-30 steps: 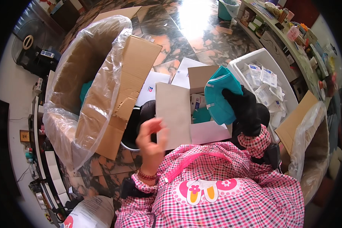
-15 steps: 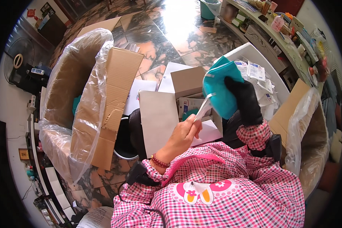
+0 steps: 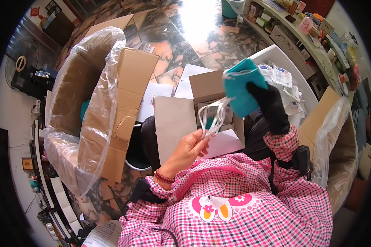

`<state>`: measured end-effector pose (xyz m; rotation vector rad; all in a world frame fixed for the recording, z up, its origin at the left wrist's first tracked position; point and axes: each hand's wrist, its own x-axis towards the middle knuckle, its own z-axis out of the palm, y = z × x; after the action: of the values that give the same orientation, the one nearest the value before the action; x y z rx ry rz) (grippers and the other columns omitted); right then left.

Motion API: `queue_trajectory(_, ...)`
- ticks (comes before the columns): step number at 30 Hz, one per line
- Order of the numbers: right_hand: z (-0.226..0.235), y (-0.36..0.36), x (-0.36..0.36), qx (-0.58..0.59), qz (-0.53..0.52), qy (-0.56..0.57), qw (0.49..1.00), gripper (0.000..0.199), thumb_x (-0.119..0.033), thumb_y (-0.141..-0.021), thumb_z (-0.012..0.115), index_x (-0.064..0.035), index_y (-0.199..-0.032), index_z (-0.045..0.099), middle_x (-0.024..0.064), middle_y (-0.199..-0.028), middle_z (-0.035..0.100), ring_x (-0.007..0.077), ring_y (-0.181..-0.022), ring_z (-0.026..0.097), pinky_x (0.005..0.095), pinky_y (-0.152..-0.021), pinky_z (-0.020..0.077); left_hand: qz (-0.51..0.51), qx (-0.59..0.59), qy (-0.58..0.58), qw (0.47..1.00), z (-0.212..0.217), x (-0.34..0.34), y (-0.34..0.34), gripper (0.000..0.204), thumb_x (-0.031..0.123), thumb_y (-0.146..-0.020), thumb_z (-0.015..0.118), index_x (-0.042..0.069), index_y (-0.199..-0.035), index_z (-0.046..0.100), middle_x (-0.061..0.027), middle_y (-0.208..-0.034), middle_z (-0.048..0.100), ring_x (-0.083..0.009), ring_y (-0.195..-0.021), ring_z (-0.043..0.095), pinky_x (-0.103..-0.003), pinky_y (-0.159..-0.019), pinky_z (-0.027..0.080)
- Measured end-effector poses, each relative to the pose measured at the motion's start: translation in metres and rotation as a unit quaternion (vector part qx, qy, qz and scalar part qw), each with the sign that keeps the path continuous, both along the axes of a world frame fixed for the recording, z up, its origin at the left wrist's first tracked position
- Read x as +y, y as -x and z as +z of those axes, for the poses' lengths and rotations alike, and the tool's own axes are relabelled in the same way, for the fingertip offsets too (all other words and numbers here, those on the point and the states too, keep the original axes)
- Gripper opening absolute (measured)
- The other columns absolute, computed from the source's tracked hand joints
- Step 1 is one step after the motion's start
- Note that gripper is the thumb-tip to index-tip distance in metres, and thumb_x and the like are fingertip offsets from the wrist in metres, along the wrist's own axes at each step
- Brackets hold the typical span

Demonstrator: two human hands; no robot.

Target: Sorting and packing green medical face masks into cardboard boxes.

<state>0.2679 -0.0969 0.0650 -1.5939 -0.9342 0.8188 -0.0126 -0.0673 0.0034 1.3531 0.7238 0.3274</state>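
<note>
The bare left hand [image 3: 188, 148], having come across, is now pinching the white elastic loops [image 3: 212, 117] of the teal fabric masks [image 3: 241, 91] that the black-gloved right hand [image 3: 271, 105] is gripping.

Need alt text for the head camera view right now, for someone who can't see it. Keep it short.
The person's black-gloved right hand holds up a stack of teal face masks, while the bare left hand pinches their white ear loops over a small open cardboard box on the lap. A large plastic-lined carton stands to the left, a white bin of packets to the right.
</note>
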Motion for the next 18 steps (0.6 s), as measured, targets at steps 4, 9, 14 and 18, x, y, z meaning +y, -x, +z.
queue_trajectory(4, 0.002, -0.003, 0.002, -0.011, 0.009, -0.010, 1.000, 0.036, -0.027, -0.093, 0.069, 0.0010, -0.116, 0.066, 0.0068, -0.099, 0.070, 0.0131, -0.090, 0.064, 0.0299, -0.083, 0.0502, 0.031, -0.010, -0.022, 0.999, -0.003, 0.004, -0.003, 0.022, 0.018, -0.105, 0.046, 0.001, -0.106, 0.061, -0.0018, -0.078, 0.059, -0.0083, -0.067, 0.061, -0.022, -0.065, 0.055)
queue_trajectory(9, -0.005, -0.029, -0.005, -0.095, 0.019, -0.027, 0.995, 0.034, -0.026, -0.096, 0.065, 0.0015, -0.116, 0.067, 0.0096, -0.098, 0.072, 0.0134, -0.088, 0.066, 0.0297, -0.079, 0.0524, 0.022, 0.133, -0.109, 0.985, -0.018, 0.006, 0.013, 0.019, 0.017, -0.102, 0.048, 0.001, -0.100, 0.059, -0.0125, -0.083, 0.063, -0.0203, -0.068, 0.065, -0.034, -0.062, 0.054)
queue_trajectory(14, 0.000, -0.020, -0.009, -0.065, 0.000, -0.006, 0.998, 0.031, -0.022, -0.096, 0.064, 0.0004, -0.117, 0.067, 0.0046, -0.105, 0.069, 0.0120, -0.096, 0.062, 0.0290, -0.086, 0.0492, 0.036, 0.223, -0.353, 0.908, -0.033, 0.006, 0.014, 0.014, 0.010, -0.098, 0.047, 0.001, -0.103, 0.056, -0.0186, -0.084, 0.062, -0.0335, -0.069, 0.063, -0.042, -0.066, 0.051)
queue_trajectory(18, -0.018, -0.002, -0.003, 0.017, -0.002, -0.030, 0.999, 0.030, -0.019, -0.095, 0.067, 0.0011, -0.117, 0.067, 0.0039, -0.104, 0.069, 0.0121, -0.094, 0.063, 0.0288, -0.085, 0.0503, 0.042, 0.088, -0.372, 0.923, -0.032, 0.001, -0.005, 0.011, 0.007, -0.097, 0.047, 0.003, -0.103, 0.055, -0.0199, -0.089, 0.060, -0.0384, -0.077, 0.060, -0.045, -0.069, 0.048)
